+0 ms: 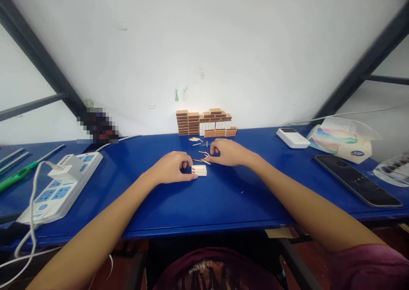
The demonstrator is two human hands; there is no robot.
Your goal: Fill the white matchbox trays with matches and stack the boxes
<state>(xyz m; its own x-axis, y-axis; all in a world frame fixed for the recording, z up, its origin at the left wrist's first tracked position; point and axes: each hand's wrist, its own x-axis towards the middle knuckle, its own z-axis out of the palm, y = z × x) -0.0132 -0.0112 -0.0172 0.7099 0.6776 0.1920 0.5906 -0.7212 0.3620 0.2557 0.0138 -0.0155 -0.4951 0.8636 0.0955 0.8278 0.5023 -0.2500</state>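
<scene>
Between the thumb and fingers of my left hand is the left end of a small white matchbox tray, with a few red-tipped matches lying in it. My right hand is just beyond the tray to the right, thumb and fingertips bent down at a little group of loose matches; whether a match is pinched there is too small to tell. Farther back lies another small pile of matches. Behind it, against the wall, matchboxes are stacked in columns and rows.
On the left of the blue table lie a white power strip with cables and a green-handled tool. To the right are a white device, a black phone and a tissue pack. A white wall rises behind.
</scene>
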